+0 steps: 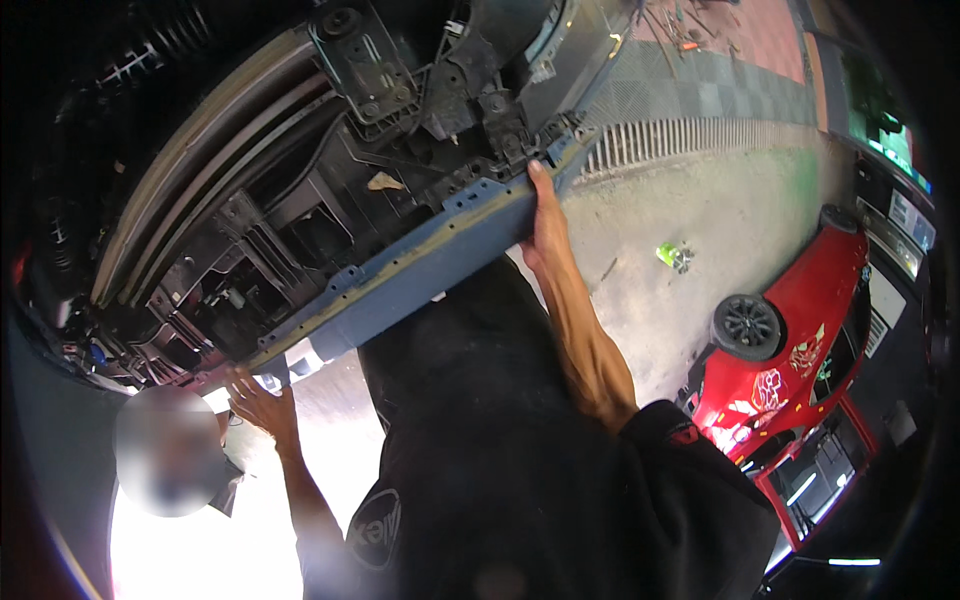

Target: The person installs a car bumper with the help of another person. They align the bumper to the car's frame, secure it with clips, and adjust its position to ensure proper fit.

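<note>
A blue-grey car bumper [440, 255] slants across the upper half of the head view, its flange lined with small holes and clips. Along this flange runs the dark underside of the car front [300, 230], full of black plastic ducts and brackets. My right hand [545, 220] grips the bumper near its right end, thumb over the upper edge and the other fingers mostly hidden behind the panel. Lower down, at the bumper's left end, my left hand [262, 405] has its fingers curled on the edge, with the fingertips partly hidden.
Close to my left hand is another person [170, 450]. A red car [790, 340] with a dark wheel [748, 327] stands at the right. On the concrete floor lies a small bright green and grey object [673, 257]. A floor grate [700, 137] crosses behind, with tools [690, 40] beyond it.
</note>
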Tool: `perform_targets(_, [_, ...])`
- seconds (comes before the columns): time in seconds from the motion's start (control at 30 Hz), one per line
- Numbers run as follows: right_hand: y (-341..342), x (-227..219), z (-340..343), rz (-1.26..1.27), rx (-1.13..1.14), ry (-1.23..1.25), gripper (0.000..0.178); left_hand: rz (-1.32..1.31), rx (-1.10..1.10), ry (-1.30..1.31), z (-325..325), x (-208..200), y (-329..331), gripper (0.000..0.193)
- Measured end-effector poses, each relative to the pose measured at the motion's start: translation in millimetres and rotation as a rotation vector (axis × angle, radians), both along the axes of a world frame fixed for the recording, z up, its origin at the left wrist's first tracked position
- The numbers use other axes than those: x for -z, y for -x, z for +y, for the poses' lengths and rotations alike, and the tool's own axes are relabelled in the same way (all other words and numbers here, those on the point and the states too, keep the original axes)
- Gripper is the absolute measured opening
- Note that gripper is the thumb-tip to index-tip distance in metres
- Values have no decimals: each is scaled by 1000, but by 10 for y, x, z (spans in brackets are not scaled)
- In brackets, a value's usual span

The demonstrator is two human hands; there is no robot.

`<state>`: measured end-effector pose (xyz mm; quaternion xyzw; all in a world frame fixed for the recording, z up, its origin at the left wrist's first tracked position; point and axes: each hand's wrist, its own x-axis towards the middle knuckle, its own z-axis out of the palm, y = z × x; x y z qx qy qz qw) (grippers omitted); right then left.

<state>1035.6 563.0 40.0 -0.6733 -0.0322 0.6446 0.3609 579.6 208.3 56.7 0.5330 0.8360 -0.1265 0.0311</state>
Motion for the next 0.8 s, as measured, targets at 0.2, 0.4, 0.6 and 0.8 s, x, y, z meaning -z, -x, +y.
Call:
perform_targets(0.2, [-33,88,29,-36,14,12,102,-413,-1161,-610,-55,400,-624,110])
perform_targets(0.4, [5,-35,63,-19,24,-25,100,-140,-1469,-638,786,114,-994,95])
perform_targets(0.6, [75,-22,23,-270,20,2,110,-597,-5,-392,1351,-144,-1279,57])
perform_targets(0.8, [151,-144,98,-301,38,-36,103,-518,349,-7,2440,-551,-2282,85])
